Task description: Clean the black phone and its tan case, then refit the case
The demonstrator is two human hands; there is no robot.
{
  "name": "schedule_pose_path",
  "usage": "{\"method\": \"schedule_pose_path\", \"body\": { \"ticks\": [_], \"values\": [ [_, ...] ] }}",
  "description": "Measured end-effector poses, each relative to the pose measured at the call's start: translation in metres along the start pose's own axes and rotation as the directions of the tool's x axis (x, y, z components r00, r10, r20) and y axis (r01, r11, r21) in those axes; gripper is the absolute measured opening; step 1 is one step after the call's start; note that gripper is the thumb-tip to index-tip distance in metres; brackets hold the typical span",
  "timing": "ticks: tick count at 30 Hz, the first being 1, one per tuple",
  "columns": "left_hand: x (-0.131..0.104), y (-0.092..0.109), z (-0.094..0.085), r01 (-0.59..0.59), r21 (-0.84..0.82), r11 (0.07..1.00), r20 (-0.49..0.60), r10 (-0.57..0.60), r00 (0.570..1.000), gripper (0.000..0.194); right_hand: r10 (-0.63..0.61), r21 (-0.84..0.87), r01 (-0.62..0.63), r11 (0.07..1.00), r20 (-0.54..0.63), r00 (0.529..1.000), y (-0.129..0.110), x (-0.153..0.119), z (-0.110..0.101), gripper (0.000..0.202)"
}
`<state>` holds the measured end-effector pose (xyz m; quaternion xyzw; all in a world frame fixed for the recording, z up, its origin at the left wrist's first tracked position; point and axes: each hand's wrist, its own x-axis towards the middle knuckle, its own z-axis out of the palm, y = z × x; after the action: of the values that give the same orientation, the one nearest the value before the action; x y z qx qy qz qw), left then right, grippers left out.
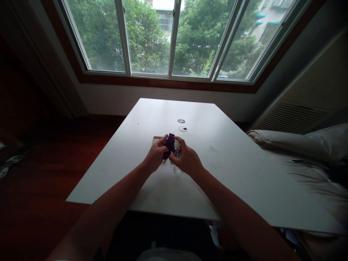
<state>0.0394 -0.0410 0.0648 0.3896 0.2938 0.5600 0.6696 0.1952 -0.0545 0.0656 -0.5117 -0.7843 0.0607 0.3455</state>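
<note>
A white worktop (228, 174) stands below a wide window (174, 40) full of green trees. Two small round discs (182, 125) lie on it, and a bed (307, 159) sits alongside.

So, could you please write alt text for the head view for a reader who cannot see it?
Two bare hands meet over a white table: the left hand grips a dark purple cloth against a small clear bottle held by the right hand. Two round holes sit beyond, under a wide window.

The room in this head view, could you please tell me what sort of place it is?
Probably a bedroom or small living room at home: a white table stands before a wide window facing trees, and rumpled bedding lies at its right.
</note>
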Motion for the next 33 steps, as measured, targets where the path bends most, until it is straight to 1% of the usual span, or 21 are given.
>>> {"method": "schedule_pose_path", "body": {
  "ticks": [5,8,13,18,24,29,33],
  "values": [
    [0.0026,-0.0053,-0.0018,-0.008,0.009,1.000,-0.004,0.008,1.000,0.078,0.034,-0.023,-0.035,0.999,-0.035,0.999,-0.0001,0.0014,-0.0011,0.062],
    [0.0018,-0.0048,-0.0006,-0.023,0.008,1.000,-0.012,0.023,1.000,0.072,0.050,-0.022,-0.051,0.998,-0.045,0.998,0.0002,0.0016,-0.0012,0.059],
    [-0.0006,-0.0021,0.0017,-0.029,0.005,1.000,-0.006,0.029,1.000,0.068,0.054,0.008,-0.054,0.999,-0.047,0.997,0.0004,0.0011,-0.0016,0.062],
    [0.0000,-0.0037,-0.0005,-0.019,0.002,1.000,0.009,0.019,1.000,0.069,0.036,0.081,-0.036,0.996,-0.003,0.999,-0.0007,-0.0004,-0.0040,0.065],
    [-0.0003,-0.0043,-0.0023,0.015,-0.005,1.000,0.030,-0.015,0.999,0.073,0.014,0.156,-0.021,0.987,0.044,0.999,-0.0036,-0.0017,-0.0061,0.059],
    [0.0000,-0.0023,-0.0012,0.002,-0.043,0.999,-0.001,-0.002,1.000,0.068,0.007,0.190,-0.017,0.982,0.055,0.998,-0.0027,-0.0018,-0.0064,0.063],
    [0.0025,-0.0021,-0.0028,-0.030,-0.071,0.997,-0.045,0.027,0.999,0.067,-0.026,0.180,0.009,0.984,0.092,0.995,-0.0029,-0.0035,-0.0037,0.063]
  ]
}}
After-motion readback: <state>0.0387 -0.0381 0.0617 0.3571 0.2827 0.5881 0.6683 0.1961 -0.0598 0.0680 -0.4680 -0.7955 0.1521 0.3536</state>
